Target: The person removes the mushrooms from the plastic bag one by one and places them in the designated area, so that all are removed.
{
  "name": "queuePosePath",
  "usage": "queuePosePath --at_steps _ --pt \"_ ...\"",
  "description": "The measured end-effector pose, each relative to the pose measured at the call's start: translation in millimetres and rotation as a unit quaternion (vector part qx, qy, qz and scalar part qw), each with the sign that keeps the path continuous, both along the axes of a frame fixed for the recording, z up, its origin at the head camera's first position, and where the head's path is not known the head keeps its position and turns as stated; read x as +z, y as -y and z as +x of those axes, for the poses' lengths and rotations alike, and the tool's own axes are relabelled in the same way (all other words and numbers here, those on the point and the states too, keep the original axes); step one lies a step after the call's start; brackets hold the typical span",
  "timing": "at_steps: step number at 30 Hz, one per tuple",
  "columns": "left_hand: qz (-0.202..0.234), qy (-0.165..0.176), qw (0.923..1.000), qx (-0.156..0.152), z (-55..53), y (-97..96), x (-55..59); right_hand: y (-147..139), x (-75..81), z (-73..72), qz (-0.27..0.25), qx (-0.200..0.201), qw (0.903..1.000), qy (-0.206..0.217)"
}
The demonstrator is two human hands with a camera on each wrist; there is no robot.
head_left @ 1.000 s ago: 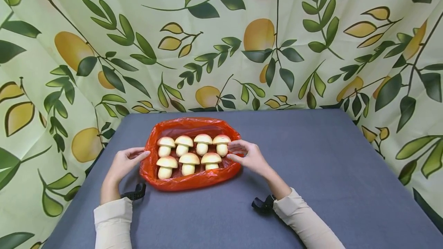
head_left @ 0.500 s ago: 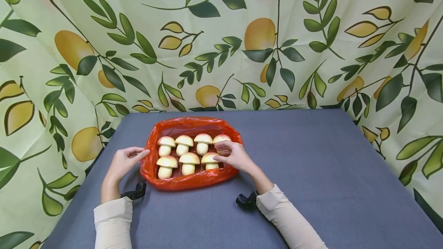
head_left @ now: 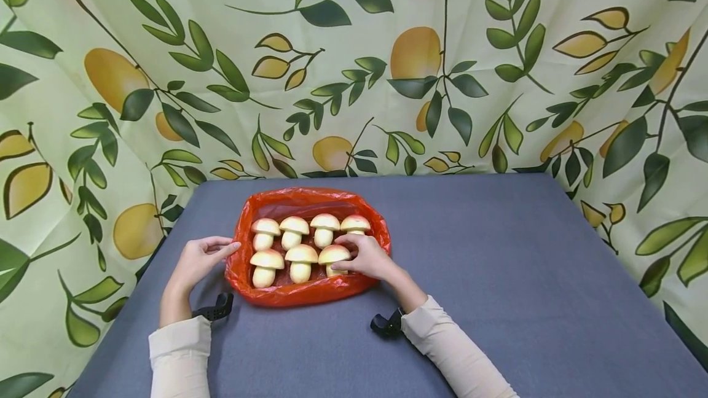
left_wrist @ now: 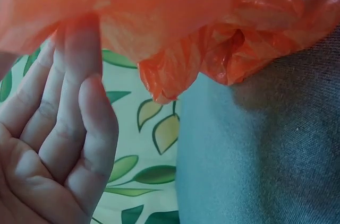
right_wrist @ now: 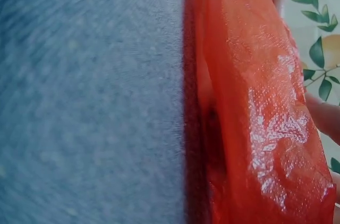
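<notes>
Several pale mushrooms [head_left: 301,255] with reddish-tinged caps lie in two rows inside an opened red plastic bag [head_left: 287,297]. My right hand [head_left: 367,257] reaches over the bag's right side, its fingers and thumb gripping the front-row right mushroom [head_left: 334,253]. Behind that hand, the stem of the back-row right mushroom [head_left: 355,223] is partly covered. My left hand [head_left: 201,260] is at the bag's left rim with thumb and fingertips touching the plastic. In the left wrist view, the left fingers [left_wrist: 61,107] are fairly straight, their tips behind the orange-red film.
The bag rests on a grey cloth-covered table [head_left: 475,250], toward its back left. A curtain [head_left: 354,66] printed with leaves and fruit hangs behind and at both sides. Black wrist devices [head_left: 387,324] sit on both forearms.
My right hand has moved left from the bag's right edge to the front-row right mushroom, which has shifted slightly left. My left hand has stayed at the left rim.
</notes>
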State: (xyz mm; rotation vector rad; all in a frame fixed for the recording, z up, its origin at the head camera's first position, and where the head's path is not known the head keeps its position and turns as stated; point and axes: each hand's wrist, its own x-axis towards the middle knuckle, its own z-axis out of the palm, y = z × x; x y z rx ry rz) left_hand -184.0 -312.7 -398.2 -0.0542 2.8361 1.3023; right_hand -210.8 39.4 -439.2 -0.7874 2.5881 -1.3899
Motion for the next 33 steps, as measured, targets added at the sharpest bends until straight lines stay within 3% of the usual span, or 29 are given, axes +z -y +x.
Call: queuePosePath --at_steps 7,17,25,33 --pt "0.021 0.007 0.9996 -0.015 2.3 0.2 1.7 -1 -2.7 1.6 0.012 0.01 0.9997 0.017" --pt "0.026 0.001 0.9994 -0.023 1.7 0.4 0.9 -1 -5.8 0.5 -0.005 0.013 0.9999 0.003" --pt "0.024 0.0 0.9995 -0.02 2.8 -0.1 1.2 -4 2.4 1.6 -0.024 0.001 0.9995 0.022" --pt "0.019 0.002 0.9997 -0.018 3.0 0.3 1.3 -17 11.7 -1.5 -0.057 -0.001 0.9984 0.008"
